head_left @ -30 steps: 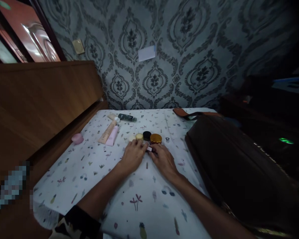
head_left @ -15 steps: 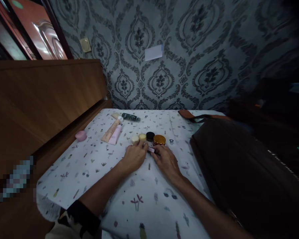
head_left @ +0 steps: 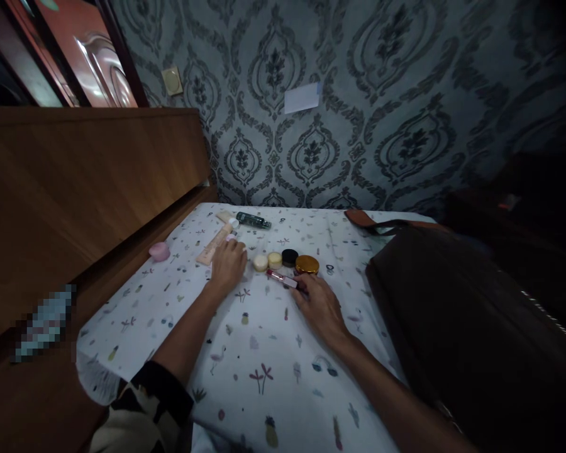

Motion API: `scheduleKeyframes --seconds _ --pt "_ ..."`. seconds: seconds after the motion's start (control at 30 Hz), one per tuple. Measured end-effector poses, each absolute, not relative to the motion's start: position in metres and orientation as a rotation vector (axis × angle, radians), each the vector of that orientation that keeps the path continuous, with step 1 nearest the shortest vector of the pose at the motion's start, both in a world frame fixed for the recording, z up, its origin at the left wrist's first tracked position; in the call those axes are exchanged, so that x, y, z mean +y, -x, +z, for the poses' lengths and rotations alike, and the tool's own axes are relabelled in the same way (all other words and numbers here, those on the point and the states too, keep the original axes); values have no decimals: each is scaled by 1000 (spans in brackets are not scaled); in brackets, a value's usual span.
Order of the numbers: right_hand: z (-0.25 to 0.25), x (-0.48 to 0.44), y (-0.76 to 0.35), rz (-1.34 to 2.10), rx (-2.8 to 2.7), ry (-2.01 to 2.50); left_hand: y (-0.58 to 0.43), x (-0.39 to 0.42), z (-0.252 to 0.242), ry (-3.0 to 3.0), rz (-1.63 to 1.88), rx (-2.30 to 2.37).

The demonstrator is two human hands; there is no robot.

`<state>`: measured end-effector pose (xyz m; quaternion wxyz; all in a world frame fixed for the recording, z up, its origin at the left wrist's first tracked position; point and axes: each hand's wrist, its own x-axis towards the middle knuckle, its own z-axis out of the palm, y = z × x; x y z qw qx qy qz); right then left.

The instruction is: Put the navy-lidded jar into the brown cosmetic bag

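Observation:
My right hand (head_left: 319, 305) pinches the dark end of a slim lip gloss tube (head_left: 283, 279). The lip gloss lies level in front of a row of small round pots. My left hand (head_left: 229, 265) is over a lilac squeeze tube (head_left: 230, 238), fingers together and curled down around it. Most of that tube is hidden beneath the hand. Against it on the left is a beige squeeze tube (head_left: 213, 245). The row holds a cream-white pot (head_left: 260, 263), a pale yellow pot (head_left: 274, 259), a black-lidded pot (head_left: 290, 257) and a gold-lidded jar (head_left: 307, 264).
A dark green bottle (head_left: 253, 220) lies toward the back of the patterned white cloth (head_left: 264, 340). A pink round container (head_left: 159, 251) sits at the left. A dark bag (head_left: 453, 302) with a brown strap (head_left: 358, 219) bounds the right side, a wooden panel (head_left: 99, 176) the left.
My left hand has moved left from the pots and lip gloss to the lilac tube. The lip gloss and pots now show more fully. My right hand stays at the lip gloss.

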<state>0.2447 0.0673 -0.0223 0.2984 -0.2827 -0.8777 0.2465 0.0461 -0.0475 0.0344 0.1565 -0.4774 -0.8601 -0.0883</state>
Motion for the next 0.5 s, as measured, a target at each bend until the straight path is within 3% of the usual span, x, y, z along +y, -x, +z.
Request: scheduleKeyframes --seconds 0.27,0.5 --pt "-19 65 -245 671 -2346 772 -15 -55 17 1195 -145 -2563" --pt "-12 56 -246 627 -2403 814 -14 -42 34 1114 -198 -2643"
